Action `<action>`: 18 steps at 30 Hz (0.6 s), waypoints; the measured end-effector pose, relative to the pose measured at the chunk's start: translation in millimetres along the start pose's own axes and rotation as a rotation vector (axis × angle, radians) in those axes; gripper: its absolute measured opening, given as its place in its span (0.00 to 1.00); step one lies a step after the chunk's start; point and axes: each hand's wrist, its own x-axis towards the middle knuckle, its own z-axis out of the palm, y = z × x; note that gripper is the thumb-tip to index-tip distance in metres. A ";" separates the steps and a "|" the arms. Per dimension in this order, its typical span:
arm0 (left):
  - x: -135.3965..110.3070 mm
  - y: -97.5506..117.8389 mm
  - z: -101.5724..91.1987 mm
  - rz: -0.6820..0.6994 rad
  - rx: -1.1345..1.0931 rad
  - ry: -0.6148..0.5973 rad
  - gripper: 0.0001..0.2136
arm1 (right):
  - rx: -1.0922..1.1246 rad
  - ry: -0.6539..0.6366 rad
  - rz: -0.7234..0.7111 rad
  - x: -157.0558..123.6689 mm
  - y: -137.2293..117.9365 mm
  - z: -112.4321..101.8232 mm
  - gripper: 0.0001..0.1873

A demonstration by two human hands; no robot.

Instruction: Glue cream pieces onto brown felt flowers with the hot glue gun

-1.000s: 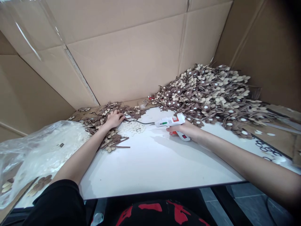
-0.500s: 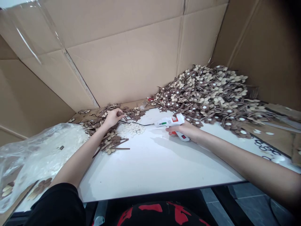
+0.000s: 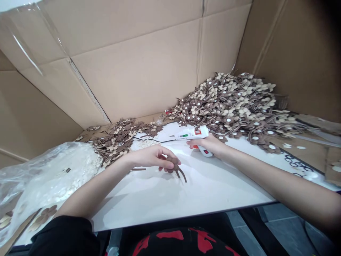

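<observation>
Cardboard walls (image 3: pixel 149 67), creased and taped, behind and beside a white table (image 3: pixel 165 202). From the head view: to the right, a tall heap of flowers (image 3: pixel 234 103), brown and cream, many with white centres, with some dark rings (image 3: pixel 295 163) nearer and farther right. To the left, a lower heap of loose pieces (image 3: pixel 114 142), with small white discs (image 3: pixel 145 143) just beside and a clear plastic bag (image 3: pixel 64 170) full of white bits nearer.

Between the heaps, a brown flower (image 3: pixel 174 161) in the left hand (image 3: pixel 160 158), above the middle of the table — tilted, two thin strips (image 3: pixel 182 175) trailing from it. Grip there: thumb and fingers pinched together on the petals. Opposite, a white glue gun (image 3: pixel 195 132) in the right hand (image 3: pixel 210 145), fingers wrapped round the handle, nozzle (image 3: pixel 172 136) to the left and apart from the flower. Trigger (image 3: pixel 195 146) pressed or not — impossible to tell.

By the look of the flower, probably light, thin and soft like felt, petals and strips quick to bend, hardly slippery. Best held by the edges of the petals, middle left uncovered, fingertips well away from the nozzle, possibly hot. For the glue gun, likely stiffer and heavier, the handle as the sensible hold.
</observation>
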 end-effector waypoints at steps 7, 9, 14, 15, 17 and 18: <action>4.5 -13.5 -14.3 -0.037 -0.005 0.099 0.16 | -0.003 -0.021 0.031 -1.1 0.6 0.5 0.05; 4.0 -12.7 -16.2 -0.018 -0.001 0.100 0.17 | 0.004 -0.022 0.029 -0.5 2.0 0.5 0.06; 2.0 -13.4 -16.7 -0.009 -0.010 0.121 0.18 | 0.029 -0.039 0.035 0.0 3.0 1.0 0.08; 1.7 -14.1 -16.6 -0.011 -0.006 0.137 0.17 | 0.029 -0.041 0.038 -0.1 2.8 1.2 0.09; 1.0 -14.8 -16.3 0.005 0.005 0.162 0.14 | 0.031 -0.040 0.045 -0.3 2.4 1.6 0.09; 0.7 -14.5 -16.1 0.022 0.016 0.163 0.13 | 0.034 -0.038 0.049 -0.4 2.2 1.7 0.09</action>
